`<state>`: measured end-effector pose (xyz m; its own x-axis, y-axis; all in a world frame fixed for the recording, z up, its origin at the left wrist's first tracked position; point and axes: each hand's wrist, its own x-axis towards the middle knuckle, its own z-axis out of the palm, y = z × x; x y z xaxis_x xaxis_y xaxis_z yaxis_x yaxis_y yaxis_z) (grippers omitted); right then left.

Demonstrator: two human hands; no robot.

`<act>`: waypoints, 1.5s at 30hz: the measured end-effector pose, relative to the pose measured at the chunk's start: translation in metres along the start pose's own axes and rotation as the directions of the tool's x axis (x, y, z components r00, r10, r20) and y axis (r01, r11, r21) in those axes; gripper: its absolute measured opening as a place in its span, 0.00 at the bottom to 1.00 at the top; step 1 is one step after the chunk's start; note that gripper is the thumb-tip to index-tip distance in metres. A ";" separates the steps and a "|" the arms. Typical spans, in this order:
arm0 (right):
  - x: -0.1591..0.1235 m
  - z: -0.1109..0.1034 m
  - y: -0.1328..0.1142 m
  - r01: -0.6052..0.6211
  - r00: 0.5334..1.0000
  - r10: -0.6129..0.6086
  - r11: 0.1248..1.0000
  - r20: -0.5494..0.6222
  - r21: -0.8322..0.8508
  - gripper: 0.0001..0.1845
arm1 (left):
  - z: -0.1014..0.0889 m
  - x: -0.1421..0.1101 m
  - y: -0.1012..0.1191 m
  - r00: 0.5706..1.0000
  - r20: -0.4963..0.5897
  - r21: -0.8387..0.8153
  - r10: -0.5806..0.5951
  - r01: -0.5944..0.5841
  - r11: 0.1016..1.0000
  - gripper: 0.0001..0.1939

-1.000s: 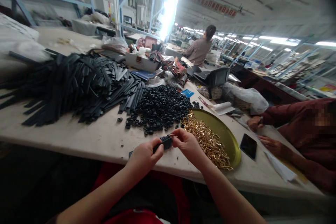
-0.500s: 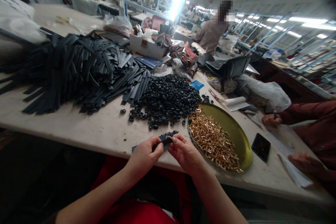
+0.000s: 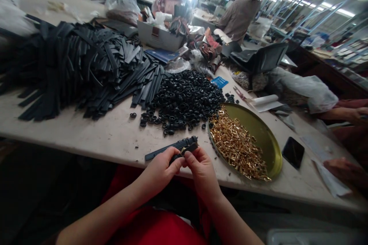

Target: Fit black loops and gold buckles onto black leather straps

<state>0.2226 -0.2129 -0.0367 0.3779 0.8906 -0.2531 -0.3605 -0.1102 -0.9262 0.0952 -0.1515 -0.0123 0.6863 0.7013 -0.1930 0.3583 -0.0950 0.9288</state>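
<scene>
Together, the left hand (image 3: 162,162) and the right hand (image 3: 202,166) pinch a short dark strap (image 3: 190,147) between them, both sets of fingers closed narrowly on it just above the front edge of the pale, scuffed counter (image 3: 109,141). A small glint of gold metal shows at the strap by the fingertips, too covered to make out its full shape. Just beyond the hands lies a bundle of flat, smooth black strips (image 3: 165,150), long and narrow, its far end bumpy.

Farther in, a heap of small black loops (image 3: 186,99), rounded and dully shiny, spreads over the counter, with a single loose loop (image 3: 133,115) near its left side. To the left sprawls a thick pile of matte black strips (image 3: 80,61), overlapping like stiff ribbon. To the right, a round, shallow tray (image 3: 266,134) of smooth olive-gold colour carries a mound of glossy gold buckles (image 3: 237,145), squarish and open in the middle. Beside the tray lies a flat black phone (image 3: 293,152). Crinkled clear plastic (image 3: 310,86), a glossy blue packet (image 3: 220,81) and a white roll (image 3: 264,100) lie behind.
</scene>
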 end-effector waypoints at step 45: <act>-0.022 -0.009 -0.007 0.063 0.964 0.056 0.902 0.260 -0.427 0.09 | -0.004 -0.020 -0.005 0.993 0.049 0.217 -0.109 0.096 0.972 0.16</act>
<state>0.2244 -0.2353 -0.0277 0.1220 0.9671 -0.2232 0.0621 -0.2319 -0.9708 0.0776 -0.1623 -0.0119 0.6736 0.6718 -0.3082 0.5509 -0.1783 0.8153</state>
